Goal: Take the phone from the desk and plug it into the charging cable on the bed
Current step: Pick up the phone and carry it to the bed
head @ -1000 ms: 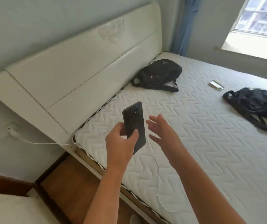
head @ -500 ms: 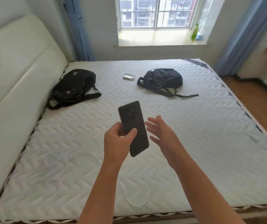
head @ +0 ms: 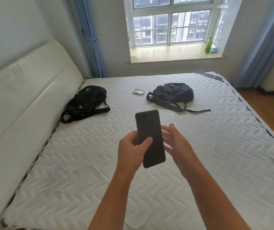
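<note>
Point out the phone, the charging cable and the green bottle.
phone (head: pixel 149 130): head view, middle of its dark back.
charging cable (head: pixel 98 170): head view, thin white loop on the mattress.
green bottle (head: pixel 208 46): head view, its body, on the windowsill.

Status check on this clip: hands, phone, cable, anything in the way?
Left hand grips phone above mattress. Right hand open beside it. White cable loose on mattress, unplugged. Nothing blocking.

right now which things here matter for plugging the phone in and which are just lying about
For the job:
black slab phone, held in left hand
open right hand
thin white charging cable
white quilted bed

Lying about:
two black fabric backpacks
small shiny packet
green plastic bottle
</note>
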### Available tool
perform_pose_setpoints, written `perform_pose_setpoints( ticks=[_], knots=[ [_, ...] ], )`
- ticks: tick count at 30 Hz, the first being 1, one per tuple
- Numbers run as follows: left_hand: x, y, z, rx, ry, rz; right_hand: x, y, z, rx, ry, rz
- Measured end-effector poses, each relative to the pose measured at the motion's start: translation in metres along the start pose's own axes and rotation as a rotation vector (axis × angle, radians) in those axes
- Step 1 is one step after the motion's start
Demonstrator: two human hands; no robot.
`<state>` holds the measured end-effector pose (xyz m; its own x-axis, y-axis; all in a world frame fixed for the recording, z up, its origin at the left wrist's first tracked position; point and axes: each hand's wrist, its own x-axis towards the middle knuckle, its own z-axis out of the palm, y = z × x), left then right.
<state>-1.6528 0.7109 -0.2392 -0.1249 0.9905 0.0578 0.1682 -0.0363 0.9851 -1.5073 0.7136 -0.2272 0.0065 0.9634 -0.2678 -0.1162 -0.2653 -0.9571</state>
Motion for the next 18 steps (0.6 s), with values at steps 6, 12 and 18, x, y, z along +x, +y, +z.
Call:
perform_pose_setpoints(
  ticks=[6,12,18],
  knots=[
    [-0.005,0.011,0.008,0.027,0.112,-0.021,0.010,0.001,-0.010,0.034,-0.107,0.011],
    [0.001,0.019,-0.007,0.018,0.161,-0.030,0.013,-0.008,0.008,0.036,-0.181,-0.028],
    [0.016,0.010,-0.043,-0.017,0.192,-0.066,0.022,-0.011,0.039,0.020,-0.157,-0.051]
  ],
)
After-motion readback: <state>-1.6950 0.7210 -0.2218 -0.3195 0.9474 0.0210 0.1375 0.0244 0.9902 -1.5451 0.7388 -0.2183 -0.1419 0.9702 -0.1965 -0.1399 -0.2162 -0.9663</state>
